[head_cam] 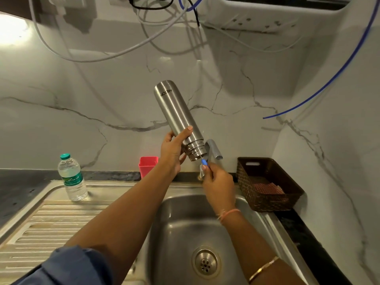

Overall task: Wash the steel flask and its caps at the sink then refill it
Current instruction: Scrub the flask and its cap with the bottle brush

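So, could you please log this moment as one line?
left hand grips steel flask, mouth down, over sink | right hand pinches blue-handled rod entering flask mouth

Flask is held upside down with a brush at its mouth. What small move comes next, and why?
Probably push the brush deeper: the left hand grips the flask mouth-down over the sink, and the right hand pinches its blue handle just below the mouth.
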`<state>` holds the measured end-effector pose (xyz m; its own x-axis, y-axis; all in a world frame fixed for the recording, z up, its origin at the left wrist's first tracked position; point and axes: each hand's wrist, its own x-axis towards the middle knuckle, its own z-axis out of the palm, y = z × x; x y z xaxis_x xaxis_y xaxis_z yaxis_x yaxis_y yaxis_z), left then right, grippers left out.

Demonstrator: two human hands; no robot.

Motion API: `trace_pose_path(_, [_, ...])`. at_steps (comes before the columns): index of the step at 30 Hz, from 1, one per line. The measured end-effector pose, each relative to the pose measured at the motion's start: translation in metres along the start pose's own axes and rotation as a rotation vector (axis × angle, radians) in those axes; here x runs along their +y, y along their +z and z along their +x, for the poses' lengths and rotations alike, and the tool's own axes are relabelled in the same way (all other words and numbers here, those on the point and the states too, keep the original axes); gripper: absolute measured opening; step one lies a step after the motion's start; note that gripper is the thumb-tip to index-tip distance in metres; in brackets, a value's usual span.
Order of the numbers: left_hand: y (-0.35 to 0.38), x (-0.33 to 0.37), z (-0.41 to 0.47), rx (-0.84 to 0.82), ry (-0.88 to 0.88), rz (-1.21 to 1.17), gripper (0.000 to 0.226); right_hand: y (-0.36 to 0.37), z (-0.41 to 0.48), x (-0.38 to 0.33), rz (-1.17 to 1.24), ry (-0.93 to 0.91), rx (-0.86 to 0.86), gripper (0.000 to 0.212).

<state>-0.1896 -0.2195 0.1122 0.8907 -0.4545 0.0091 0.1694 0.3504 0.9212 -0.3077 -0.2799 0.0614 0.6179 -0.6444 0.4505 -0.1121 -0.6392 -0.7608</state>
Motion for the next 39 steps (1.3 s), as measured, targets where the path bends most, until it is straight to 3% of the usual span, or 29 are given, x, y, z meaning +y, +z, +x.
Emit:
trace_pose_path(3, [-0.005,0.002,0.002,-0.054,-0.072,-0.046,0.036,-0.010,0.010,-0.001,0.766,0.415,-0.326,0.024])
trace_pose_path(4, [-0.006,0.002,0.003,-0.076,-0.085,-0.061,0.034,-0.013,0.011,0.000,0.919,0.491,-0.405,0.026])
trace_pose_path(6, [-0.006,0.002,0.004,-0.098,-0.074,-0.041,0.030,-0.014,0.010,0.001,0.975,0.516,-0.458,0.027])
trace_pose_path(8, [-0.006,0.003,0.005,-0.075,-0.046,-0.007,0.030,-0.008,0.005,-0.002,0.699,0.401,-0.336,0.025])
trace_pose_path(12, [-0.005,0.003,0.008,-0.011,-0.028,-0.039,0.032,0.003,-0.003,0.006,-0.310,-0.080,0.029,0.032])
trace_pose_path(14, [-0.004,0.002,0.006,-0.014,-0.040,-0.077,0.033,0.004,-0.003,0.012,-0.441,-0.223,0.131,0.026])
trace_pose_path(16, [-0.005,0.002,0.006,-0.014,-0.045,-0.078,0.034,0.002,-0.001,0.015,-0.213,-0.169,0.056,0.026])
trace_pose_path(19, [-0.009,0.008,0.009,-0.002,-0.051,-0.092,0.045,-0.008,0.000,0.016,0.669,0.310,-0.369,0.026])
trace_pose_path(21, [-0.010,0.008,0.011,-0.003,-0.052,-0.079,0.047,-0.015,0.000,0.018,0.841,0.430,-0.505,0.026])
trace_pose_path(23, [-0.008,0.004,0.010,0.002,-0.038,-0.040,0.043,-0.010,-0.002,0.018,0.611,0.358,-0.426,0.024])
trace_pose_path(27, [-0.004,0.002,0.010,0.025,-0.011,-0.035,0.039,0.009,-0.011,0.010,-0.241,-0.045,-0.031,0.028])
trace_pose_path(30, [-0.001,0.005,0.012,0.007,-0.037,-0.081,0.040,0.006,-0.011,0.013,-0.479,-0.209,0.061,0.030])
trace_pose_path(32, [-0.001,0.005,0.012,0.001,-0.042,-0.074,0.036,0.001,-0.007,0.013,-0.288,-0.155,0.031,0.030])
trace_pose_path(36, [-0.009,0.008,0.018,0.032,-0.061,-0.096,0.041,-0.009,-0.002,0.017,0.694,0.347,-0.360,0.023])
trace_pose_path(37, [-0.010,0.008,0.019,0.034,-0.063,-0.092,0.044,-0.013,-0.002,0.021,0.818,0.423,-0.440,0.024])
trace_pose_path(39, [-0.011,0.005,0.018,0.034,-0.049,-0.063,0.043,-0.015,-0.003,0.027,0.768,0.431,-0.480,0.024])
